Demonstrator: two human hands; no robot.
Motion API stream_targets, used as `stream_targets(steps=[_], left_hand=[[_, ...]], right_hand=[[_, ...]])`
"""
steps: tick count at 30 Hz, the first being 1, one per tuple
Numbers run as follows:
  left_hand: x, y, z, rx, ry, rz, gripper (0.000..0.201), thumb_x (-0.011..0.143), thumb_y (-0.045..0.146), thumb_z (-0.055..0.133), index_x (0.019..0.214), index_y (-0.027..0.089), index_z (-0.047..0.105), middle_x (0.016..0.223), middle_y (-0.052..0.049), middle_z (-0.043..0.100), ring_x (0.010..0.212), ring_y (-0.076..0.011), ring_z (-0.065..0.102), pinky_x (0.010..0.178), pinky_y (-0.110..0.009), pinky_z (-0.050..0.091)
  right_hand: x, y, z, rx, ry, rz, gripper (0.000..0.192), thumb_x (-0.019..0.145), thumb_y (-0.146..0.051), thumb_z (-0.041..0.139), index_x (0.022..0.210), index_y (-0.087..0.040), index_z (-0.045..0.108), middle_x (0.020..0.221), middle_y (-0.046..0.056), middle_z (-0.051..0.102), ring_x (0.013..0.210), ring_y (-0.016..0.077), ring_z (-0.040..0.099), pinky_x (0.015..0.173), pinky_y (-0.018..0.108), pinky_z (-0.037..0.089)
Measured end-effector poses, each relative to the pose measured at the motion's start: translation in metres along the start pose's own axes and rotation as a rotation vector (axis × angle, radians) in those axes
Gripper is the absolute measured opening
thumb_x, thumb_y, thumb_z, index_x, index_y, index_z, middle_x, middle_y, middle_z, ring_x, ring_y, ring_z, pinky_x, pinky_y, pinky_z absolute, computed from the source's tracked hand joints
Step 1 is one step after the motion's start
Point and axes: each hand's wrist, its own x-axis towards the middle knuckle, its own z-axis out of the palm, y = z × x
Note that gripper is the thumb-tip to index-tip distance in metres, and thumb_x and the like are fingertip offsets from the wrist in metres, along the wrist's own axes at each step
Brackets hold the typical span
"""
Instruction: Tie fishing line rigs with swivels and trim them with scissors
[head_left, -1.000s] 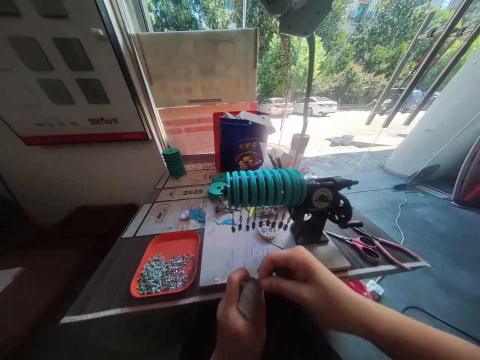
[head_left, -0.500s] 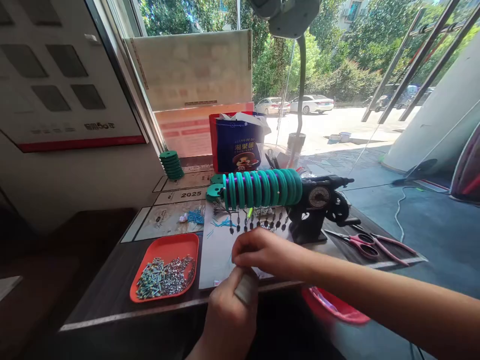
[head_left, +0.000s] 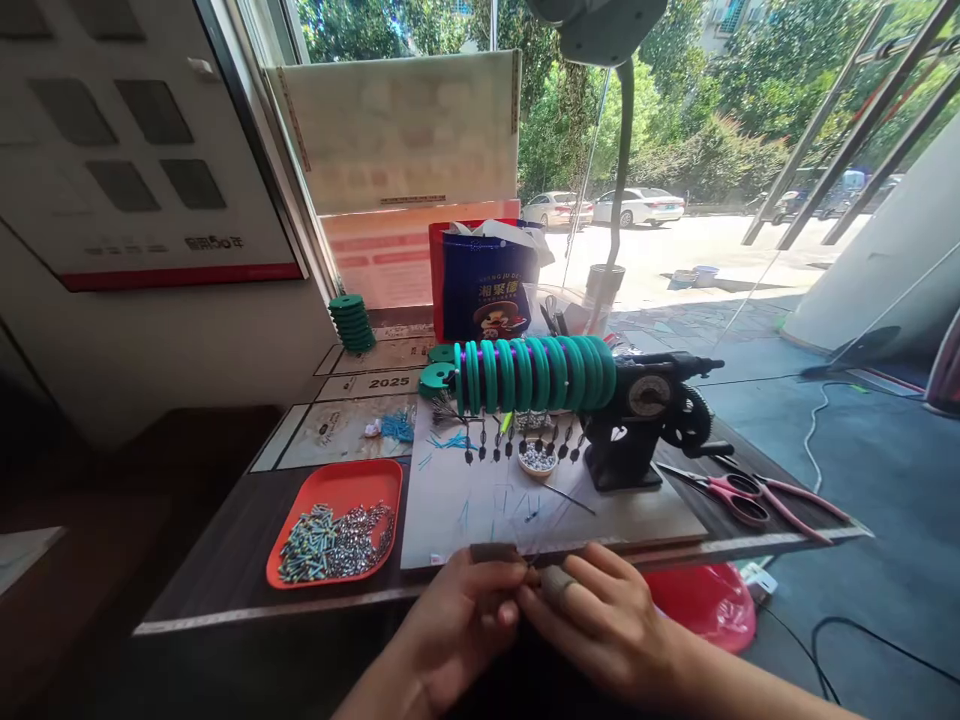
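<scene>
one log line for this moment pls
left hand: pinching small item, fingertip to fingertip with right hand | place: table's near edge | beside: orange tray | behind: green spools

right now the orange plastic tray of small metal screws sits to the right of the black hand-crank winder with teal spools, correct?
Not quite. In the head view the orange plastic tray of small metal screws sits left of the black hand-crank winder with teal spools, not right.

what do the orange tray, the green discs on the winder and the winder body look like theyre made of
Orange tray: likely plastic, smooth, even colour, moulded rim. Green discs: probably foam or plastic, matte. Winder body: apparently cast metal, black, with a gear and dial.
</scene>
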Motion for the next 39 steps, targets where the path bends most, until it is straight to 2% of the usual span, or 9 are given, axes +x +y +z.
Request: stream_targets(steps=[6, 9, 13, 16, 21, 24, 28, 33, 39], left_hand=[[-0.003, 0.001, 0.001, 0.019, 0.017, 0.001, 0.015, 0.057, 0.01, 0.069, 0.064, 0.009, 0.056, 0.061, 0.001, 0.056, 0.038, 0.0019, 0.039, 0.035, -0.008, 0.024], [-0.004, 0.001, 0.002, 0.06, 0.047, 0.006, 0.015, 0.058, 0.012, 0.068, 0.068, 0.009, 0.058, 0.069, -0.001, 0.061, 0.037, 0.0026, 0.039, 0.035, -0.009, 0.021], [-0.003, -0.007, 0.003, 0.125, 0.037, 0.067, 0.016, 0.057, 0.015, 0.068, 0.067, 0.01, 0.057, 0.059, 0.002, 0.054, 0.037, 0.0016, 0.038, 0.038, -0.011, 0.021], [-0.003, -0.016, 0.006, 0.194, 0.06, 0.153, 0.016, 0.059, 0.02, 0.068, 0.068, 0.01, 0.058, 0.047, 0.005, 0.047, 0.037, -0.0001, 0.037, 0.041, -0.013, 0.024], [-0.004, -0.023, 0.01, 0.271, 0.064, 0.21, 0.016, 0.062, 0.024, 0.068, 0.065, 0.01, 0.06, 0.041, 0.005, 0.043, 0.037, -0.0008, 0.034, 0.042, -0.013, 0.022], [-0.001, -0.023, 0.008, 0.237, 0.061, 0.178, 0.016, 0.06, 0.023, 0.069, 0.065, 0.01, 0.061, 0.04, 0.005, 0.044, 0.036, -0.0004, 0.034, 0.042, -0.013, 0.021], [0.003, -0.027, 0.004, 0.185, 0.049, 0.14, 0.019, 0.057, 0.024, 0.071, 0.064, 0.01, 0.06, 0.041, 0.005, 0.044, 0.036, 0.0, 0.032, 0.042, -0.013, 0.021], [0.003, -0.031, 0.005, 0.268, 0.04, 0.112, 0.016, 0.062, 0.023, 0.066, 0.067, 0.011, 0.056, 0.045, 0.005, 0.044, 0.04, -0.002, 0.037, 0.043, -0.014, 0.021], [0.002, -0.028, 0.01, 0.666, 0.105, 0.285, 0.014, 0.069, 0.026, 0.058, 0.07, 0.014, 0.051, 0.054, 0.004, 0.047, 0.047, -0.0057, 0.04, 0.048, -0.017, 0.031]], right_hand=[[-0.011, 0.001, -0.002, 0.119, 0.012, 0.032, 0.022, 0.085, -0.008, 0.041, 0.081, -0.013, 0.062, 0.061, 0.003, 0.058, 0.053, 0.0126, 0.048, 0.052, 0.028, 0.03], [-0.018, -0.007, -0.001, 0.474, -0.023, 0.465, 0.015, 0.083, -0.013, 0.048, 0.08, -0.015, 0.062, 0.067, 0.004, 0.06, 0.059, 0.0124, 0.054, 0.055, 0.024, 0.038], [-0.021, -0.026, 0.009, 1.368, -0.065, 1.166, 0.019, 0.074, -0.031, 0.063, 0.084, -0.015, 0.066, 0.081, 0.006, 0.065, 0.082, 0.0188, 0.06, 0.075, 0.028, 0.044], [-0.019, -0.039, 0.022, 1.801, 0.063, 1.349, 0.026, 0.067, -0.038, 0.069, 0.073, -0.013, 0.065, 0.071, 0.004, 0.062, 0.068, 0.0148, 0.057, 0.069, 0.027, 0.043], [-0.018, -0.05, 0.04, 2.072, 0.359, 1.466, 0.025, 0.063, -0.036, 0.073, 0.062, -0.013, 0.062, 0.057, 0.002, 0.055, 0.058, 0.0101, 0.053, 0.062, 0.021, 0.039], [-0.027, -0.052, 0.045, 2.114, 0.395, 1.435, 0.022, 0.066, -0.033, 0.071, 0.063, -0.012, 0.063, 0.059, 0.002, 0.054, 0.056, 0.0078, 0.05, 0.059, 0.019, 0.038], [-0.045, -0.048, 0.045, 2.057, 0.246, 1.507, 0.027, 0.066, -0.038, 0.069, 0.068, -0.013, 0.06, 0.052, -0.004, 0.043, 0.041, 0.0033, 0.029, 0.041, 0.016, 0.024], [-0.043, -0.034, 0.03, 1.736, 0.069, 1.457, 0.03, 0.073, -0.043, 0.062, 0.068, -0.014, 0.053, 0.058, -0.001, 0.048, 0.051, 0.0084, 0.043, 0.05, 0.02, 0.034], [-0.034, -0.025, 0.005, 0.894, -0.159, 0.94, 0.026, 0.086, -0.028, 0.043, 0.067, -0.014, 0.054, 0.069, 0.005, 0.055, 0.064, 0.0129, 0.052, 0.058, 0.022, 0.039]])
